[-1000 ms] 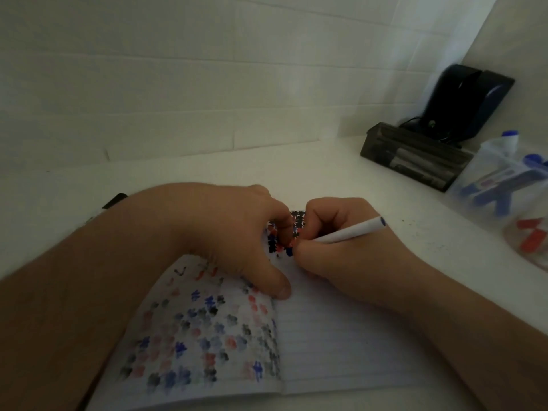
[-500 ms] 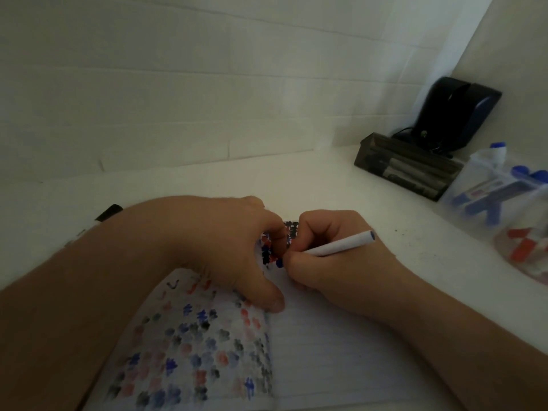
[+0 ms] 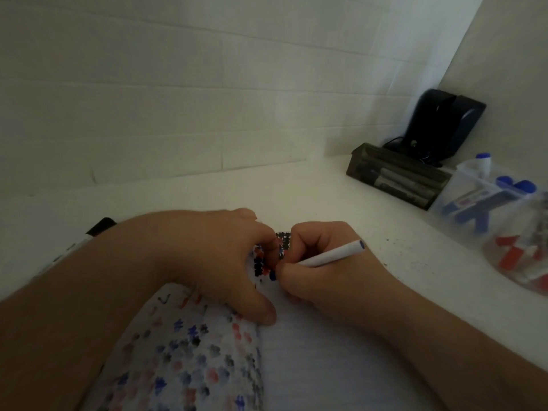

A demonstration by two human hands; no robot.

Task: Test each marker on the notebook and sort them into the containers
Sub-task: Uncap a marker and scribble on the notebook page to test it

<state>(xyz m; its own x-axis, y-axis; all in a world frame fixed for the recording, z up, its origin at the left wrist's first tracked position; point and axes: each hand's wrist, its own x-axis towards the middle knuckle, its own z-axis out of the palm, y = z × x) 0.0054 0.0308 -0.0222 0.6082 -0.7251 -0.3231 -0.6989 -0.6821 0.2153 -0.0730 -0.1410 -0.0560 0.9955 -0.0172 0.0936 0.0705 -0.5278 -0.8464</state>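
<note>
The white surface (image 3: 296, 191) carries an open lined notebook (image 3: 326, 366), its pages thin and floppy, so the left hand (image 3: 213, 256) presses it flat, fingers seemingly loosely curled. The right hand (image 3: 320, 274) pinches a slim white blue-tipped marker (image 3: 332, 256) near its nib, over the page's scribbles. Light, stiff and smooth, it is best gripped mid-barrel for the clear blue-marker container (image 3: 462, 188).

No word, brand or number can be read anywhere. The notebook (image 3: 189, 360) carries only small scribbled test marks in blue, red and black, none forming letters. Printing on the markers in the dark tray (image 3: 394, 179) and in the clear tub (image 3: 462, 191) is too blurred to make out.
</note>
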